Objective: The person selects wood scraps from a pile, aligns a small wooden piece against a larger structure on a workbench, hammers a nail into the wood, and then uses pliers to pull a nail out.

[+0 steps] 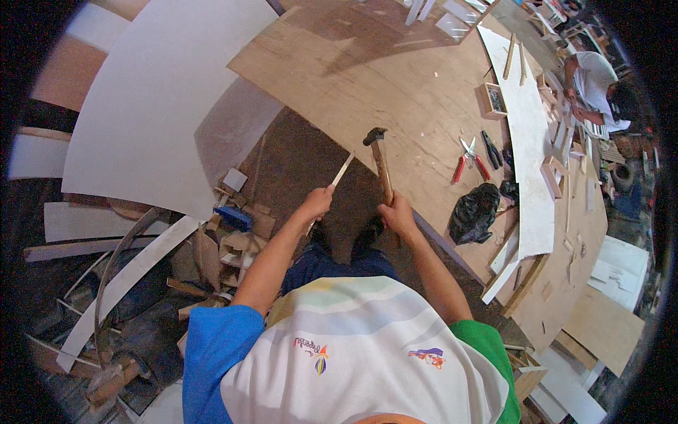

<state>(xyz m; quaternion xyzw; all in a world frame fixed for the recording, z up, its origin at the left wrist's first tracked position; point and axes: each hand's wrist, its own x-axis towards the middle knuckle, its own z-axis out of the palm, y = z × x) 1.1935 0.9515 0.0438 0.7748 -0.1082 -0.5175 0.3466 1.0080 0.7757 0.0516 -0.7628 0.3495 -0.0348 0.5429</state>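
My left hand (317, 203) is closed around a thin pale strip of wood (344, 169), whose upper end points toward the plywood's edge. In my right hand (399, 215) is a hammer (382, 166), gripped by its wooden handle with the dark metal head (374, 136) up. The head overlaps the near corner of a large plywood sheet (367, 85) in the picture; whether it touches is unclear. Right of the hammer, on the plywood, lie red-handled snips (471, 161), dark-handled pliers (491, 150) and a crumpled black plastic bag (474, 214).
A big white panel (155, 92) rises on the left above wood offcuts (236, 251) and a blue object (234, 218). Along the right runs a long white board (526, 148) beside a small wooden box of fasteners (494, 101). Another person (597, 88) works at the far right.
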